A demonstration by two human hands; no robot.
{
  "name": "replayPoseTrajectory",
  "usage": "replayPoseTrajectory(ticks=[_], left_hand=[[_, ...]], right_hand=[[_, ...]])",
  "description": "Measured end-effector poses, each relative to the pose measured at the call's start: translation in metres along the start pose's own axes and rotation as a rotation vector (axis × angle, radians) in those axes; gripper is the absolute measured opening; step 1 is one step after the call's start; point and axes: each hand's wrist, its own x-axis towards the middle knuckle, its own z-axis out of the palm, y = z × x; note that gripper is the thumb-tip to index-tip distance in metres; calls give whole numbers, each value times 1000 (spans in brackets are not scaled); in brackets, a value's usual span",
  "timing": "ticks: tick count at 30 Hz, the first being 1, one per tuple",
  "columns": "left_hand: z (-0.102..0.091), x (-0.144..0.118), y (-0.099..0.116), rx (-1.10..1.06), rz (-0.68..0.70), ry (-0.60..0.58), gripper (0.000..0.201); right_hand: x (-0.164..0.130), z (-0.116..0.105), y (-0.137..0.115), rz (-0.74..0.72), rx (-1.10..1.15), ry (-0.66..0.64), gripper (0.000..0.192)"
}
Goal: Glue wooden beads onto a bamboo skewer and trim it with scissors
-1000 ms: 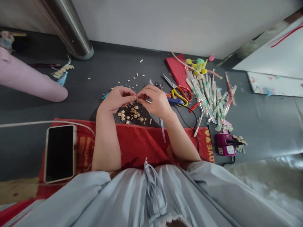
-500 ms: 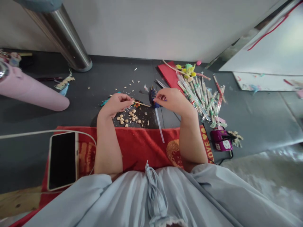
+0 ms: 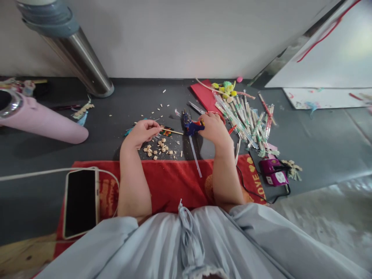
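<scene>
My left hand pinches a thin wooden stick near one end; the stick points right, toward the glue gun. My right hand is closed around the handle of a dark blue glue gun with an orange trigger, its fingers partly hidden. A translucent glue stick juts from the gun's back end toward me. Scissors with red handles lie just beyond my right hand. Small pale wooden pieces are scattered between my hands, in front of a dark patterned piece.
Wrapped sticks are heaped on the right, by a red packet and yellow pom-poms. A purple box with a black cord sits lower right. Left are a phone, a pink bottle and a steel flask. A red towel lies in front.
My right hand has shifted from the gun's body to its handle, uncovering the orange trigger and the scissors. My left hand still holds the stick in nearly the same place.
</scene>
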Motion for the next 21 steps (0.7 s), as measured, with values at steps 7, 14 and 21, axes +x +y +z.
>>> replayPoseTrajectory(ticks=[7, 14, 21], left_hand=[[1, 0, -1, 22, 12, -13, 16], [2, 0, -1, 23, 14, -3, 16], [2, 1, -2, 41, 21, -5, 16]], right_hand=[[3, 10, -10, -4, -84, -81, 38], [10, 19, 14, -126, 138, 16, 39], [12, 18, 25, -160, 425, 94, 41]])
